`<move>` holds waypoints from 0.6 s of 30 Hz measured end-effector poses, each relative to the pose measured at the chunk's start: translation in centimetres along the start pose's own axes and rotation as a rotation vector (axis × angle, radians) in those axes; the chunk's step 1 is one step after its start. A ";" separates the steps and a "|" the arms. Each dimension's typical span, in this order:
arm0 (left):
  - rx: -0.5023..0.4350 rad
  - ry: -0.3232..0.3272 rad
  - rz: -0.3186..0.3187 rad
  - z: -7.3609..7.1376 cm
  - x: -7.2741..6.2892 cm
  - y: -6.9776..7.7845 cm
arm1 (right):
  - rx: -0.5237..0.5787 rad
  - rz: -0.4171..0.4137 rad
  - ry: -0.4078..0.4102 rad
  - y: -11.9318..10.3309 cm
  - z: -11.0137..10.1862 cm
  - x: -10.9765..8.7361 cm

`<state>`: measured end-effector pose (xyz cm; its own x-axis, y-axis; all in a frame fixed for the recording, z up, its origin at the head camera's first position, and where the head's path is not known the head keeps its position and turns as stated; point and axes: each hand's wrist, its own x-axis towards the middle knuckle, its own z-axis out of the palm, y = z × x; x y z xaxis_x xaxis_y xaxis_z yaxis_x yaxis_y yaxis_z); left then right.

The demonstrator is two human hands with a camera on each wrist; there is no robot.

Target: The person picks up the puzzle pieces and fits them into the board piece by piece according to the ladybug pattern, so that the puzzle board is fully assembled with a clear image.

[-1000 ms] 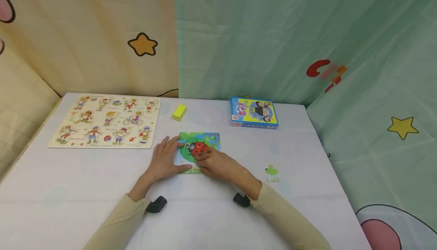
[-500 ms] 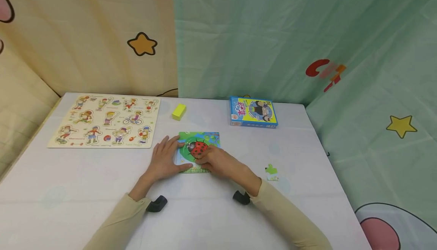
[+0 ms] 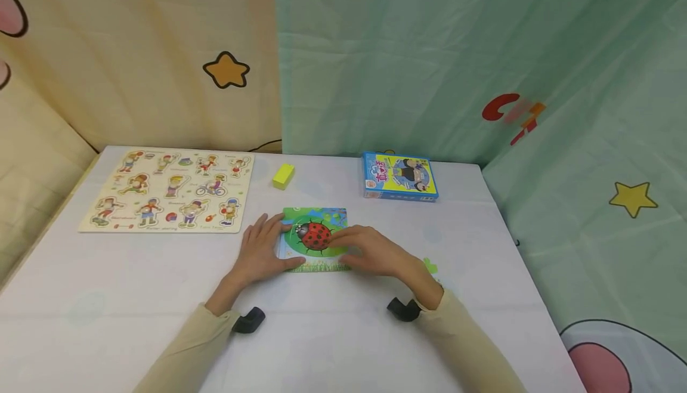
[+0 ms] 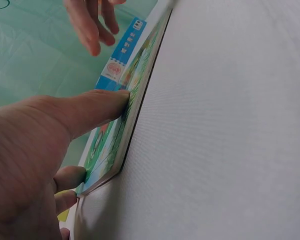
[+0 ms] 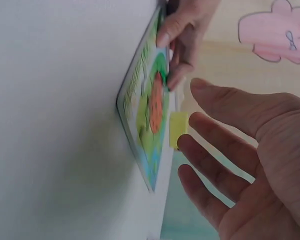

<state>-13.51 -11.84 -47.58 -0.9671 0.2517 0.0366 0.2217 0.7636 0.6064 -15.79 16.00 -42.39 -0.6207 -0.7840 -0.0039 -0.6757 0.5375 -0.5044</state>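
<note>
A square jigsaw puzzle (image 3: 313, 236) with a red ladybug on a green round patch lies flat on the white table. My left hand (image 3: 263, 250) rests on its left side, fingers spread along the edge and upper corner. In the left wrist view the thumb of that left hand (image 4: 35, 135) presses on the puzzle's near border. Above the puzzle's right side hovers my right hand (image 3: 378, 253), holding nothing. The right wrist view shows the fingers of this right hand (image 5: 260, 155) loosely spread, apart from the puzzle. A loose green puzzle piece (image 3: 430, 265) shows beyond the right wrist, partly hidden.
A wooden board (image 3: 166, 190) with sports figures lies at the back left. A yellow block (image 3: 283, 176) stands behind the puzzle, and a blue-and-yellow box (image 3: 400, 177) at the back right. Patterned curtains (image 3: 376, 53) hang behind the table.
My right hand has let go of the puzzle, lifted and moved right, uncovering the ladybug's lower right. Its wrist now partly covers the loose pieces. The left hand has stayed in place.
</note>
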 end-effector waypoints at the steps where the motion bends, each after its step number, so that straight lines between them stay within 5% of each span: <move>1: -0.004 0.003 0.004 0.0 0.0 0.0 | -0.003 0.017 0.014 0.1 -0.3 -0.7; 18: -0.003 -0.006 -0.010 0.3 0.1 -0.2 | -0.005 0.420 0.089 4.9 -1.7 -13.9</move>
<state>-13.58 -11.80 -47.89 -0.9686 0.2474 0.0257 0.2114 0.7642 0.6093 -11.12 30.04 -43.37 -0.8743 -0.4667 -0.1336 -0.3583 0.8061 -0.4711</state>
